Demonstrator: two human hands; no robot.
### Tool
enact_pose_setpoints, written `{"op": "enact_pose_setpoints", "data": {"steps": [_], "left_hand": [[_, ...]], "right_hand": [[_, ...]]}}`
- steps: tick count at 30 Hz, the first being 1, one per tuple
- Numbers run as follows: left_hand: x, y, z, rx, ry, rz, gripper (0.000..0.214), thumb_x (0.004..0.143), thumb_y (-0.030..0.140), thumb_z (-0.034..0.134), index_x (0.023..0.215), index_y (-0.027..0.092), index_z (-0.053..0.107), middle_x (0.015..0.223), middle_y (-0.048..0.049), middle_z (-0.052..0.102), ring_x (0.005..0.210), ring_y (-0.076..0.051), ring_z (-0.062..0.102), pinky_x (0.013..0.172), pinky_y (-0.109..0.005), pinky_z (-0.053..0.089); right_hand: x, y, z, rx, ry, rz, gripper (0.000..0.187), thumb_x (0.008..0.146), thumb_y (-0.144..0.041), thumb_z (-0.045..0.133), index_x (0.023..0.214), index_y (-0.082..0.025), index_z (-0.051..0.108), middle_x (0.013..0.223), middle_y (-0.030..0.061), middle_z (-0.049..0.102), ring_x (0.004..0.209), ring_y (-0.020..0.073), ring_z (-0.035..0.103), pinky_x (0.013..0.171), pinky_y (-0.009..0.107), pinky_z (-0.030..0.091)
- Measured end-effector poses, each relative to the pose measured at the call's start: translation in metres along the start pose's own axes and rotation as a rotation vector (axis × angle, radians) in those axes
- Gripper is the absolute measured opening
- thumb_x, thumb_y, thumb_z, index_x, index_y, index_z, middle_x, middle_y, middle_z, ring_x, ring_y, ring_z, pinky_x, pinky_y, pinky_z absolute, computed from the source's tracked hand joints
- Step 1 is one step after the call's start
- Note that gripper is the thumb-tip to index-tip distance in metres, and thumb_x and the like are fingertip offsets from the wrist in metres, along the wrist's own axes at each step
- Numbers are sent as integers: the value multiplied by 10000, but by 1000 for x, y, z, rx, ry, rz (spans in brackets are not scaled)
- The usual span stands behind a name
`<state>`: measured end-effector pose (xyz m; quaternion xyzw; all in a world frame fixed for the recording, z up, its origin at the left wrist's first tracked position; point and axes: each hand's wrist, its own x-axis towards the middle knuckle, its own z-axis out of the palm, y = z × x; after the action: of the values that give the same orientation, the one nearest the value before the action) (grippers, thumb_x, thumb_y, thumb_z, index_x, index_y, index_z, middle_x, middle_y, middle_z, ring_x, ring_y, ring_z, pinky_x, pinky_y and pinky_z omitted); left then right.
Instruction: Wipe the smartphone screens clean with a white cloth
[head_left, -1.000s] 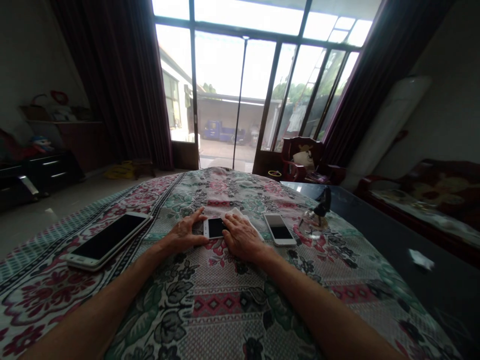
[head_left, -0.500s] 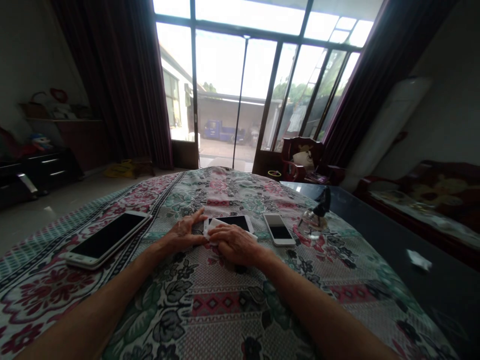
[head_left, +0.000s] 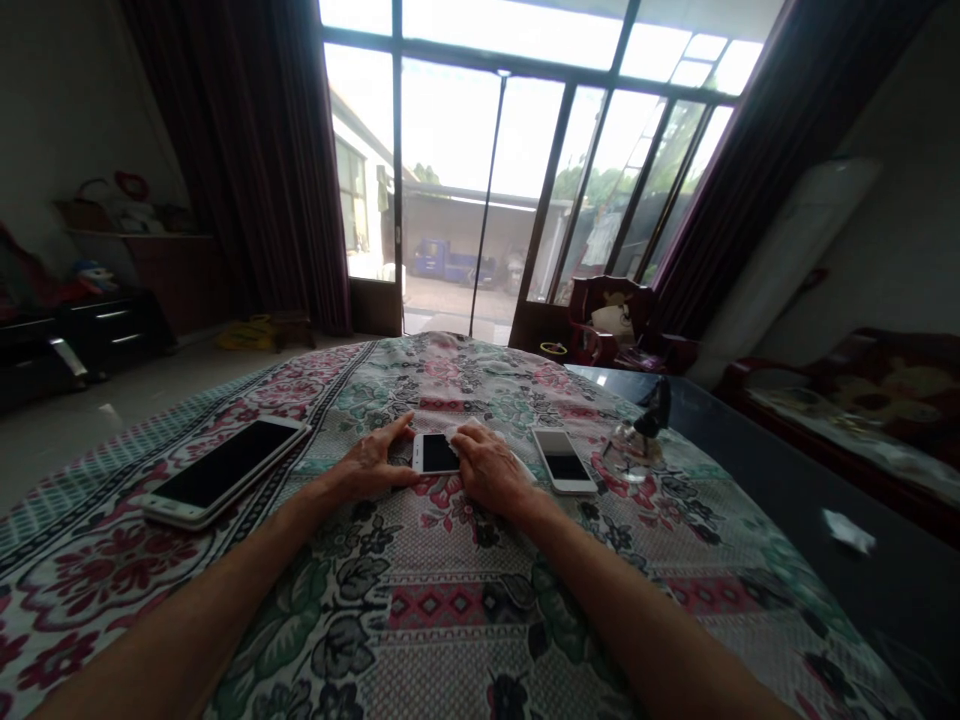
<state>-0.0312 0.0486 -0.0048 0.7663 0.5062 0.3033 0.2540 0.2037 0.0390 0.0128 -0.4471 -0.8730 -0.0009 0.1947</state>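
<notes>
A white smartphone (head_left: 435,454) lies face up on the patterned tablecloth in front of me, its dark screen partly covered. My left hand (head_left: 369,458) steadies its left end, thumb at the near corner and forefinger at the far one. Pressed on the right part of the screen is a white tissue (head_left: 517,458), under the fingers of my right hand (head_left: 491,468). Just right of that hand lies a second white smartphone (head_left: 564,461). Off to the left, a larger white phone (head_left: 229,470) rests at a slant, with something thin and pale beneath it.
A clear spray bottle with a black nozzle (head_left: 651,415) stands right of the phones. A crumpled white tissue (head_left: 849,530) lies on the dark tabletop (head_left: 780,480) at the right. Floral tablecloth (head_left: 435,550) covers the table. Beyond are a wooden chair (head_left: 611,315) and glass doors.
My right hand and the tissue have slid rightward across the screen, uncovering its left part. My left hand stays at the phone's left end. The whole view has shifted slightly.
</notes>
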Motion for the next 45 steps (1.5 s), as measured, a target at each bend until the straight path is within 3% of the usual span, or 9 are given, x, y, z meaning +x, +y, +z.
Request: {"op": "enact_pose_setpoints", "data": {"steps": [8, 12, 18, 23, 29, 34, 45], "left_hand": [[0, -3, 0, -47, 14, 4, 984, 642, 417, 760, 1514, 195, 363, 1328, -123, 644, 1219, -326, 591, 1068, -469, 426], [0, -4, 1, -20, 19, 13, 976, 643, 441, 761, 1505, 188, 379, 1314, -123, 652, 1219, -324, 594, 1070, -458, 428], [-2, -5, 5, 81, 9, 52, 923, 695, 472, 699, 1505, 177, 370, 1444, -139, 549, 1343, -336, 481, 1136, -473, 340], [-3, -6, 7, 146, 0, 71, 877, 745, 497, 680, 1514, 227, 355, 1438, -97, 560, 1345, -343, 460, 1138, -494, 321], [-4, 2, 7, 144, 10, 73, 894, 735, 446, 682, 1527, 234, 327, 1393, -101, 588, 1278, -352, 505, 1105, -490, 353], [-3, -1, 7, 116, 5, 68, 905, 731, 458, 677, 1528, 211, 326, 1410, -121, 573, 1290, -366, 491, 1112, -505, 340], [-1, -1, 5, 67, -16, 39, 961, 695, 494, 693, 1524, 172, 329, 1436, -131, 561, 1340, -341, 481, 1138, -489, 324]], "right_hand": [[2, -12, 2, 4, -149, -49, 415, 1004, -270, 366, 1393, -267, 508, 1521, 33, 460, 1406, 312, 361, 1116, 602, 275], [0, -16, 1, 39, -145, -157, 411, 996, -250, 376, 1382, -235, 514, 1497, 49, 487, 1394, 283, 375, 1100, 513, 330], [-6, -23, -2, 112, -111, -287, 294, 979, -198, 427, 1199, -245, 617, 1321, 27, 626, 1263, 202, 503, 1036, 389, 399], [-12, -11, -4, 105, -40, -166, 298, 978, -185, 436, 1181, -259, 641, 1297, 31, 639, 1265, 196, 504, 1026, 362, 414], [-12, 18, -9, 24, 5, 164, 326, 931, -117, 446, 1149, -225, 663, 1332, 81, 621, 1247, 241, 514, 1028, 404, 416], [-13, 15, -8, -17, -11, 271, 396, 918, -114, 431, 1265, -191, 606, 1415, 115, 553, 1315, 272, 453, 1030, 432, 398], [-11, -22, 2, 85, -63, -191, 355, 929, -153, 463, 1245, -234, 602, 1336, 58, 605, 1307, 229, 452, 1059, 402, 370]]}}
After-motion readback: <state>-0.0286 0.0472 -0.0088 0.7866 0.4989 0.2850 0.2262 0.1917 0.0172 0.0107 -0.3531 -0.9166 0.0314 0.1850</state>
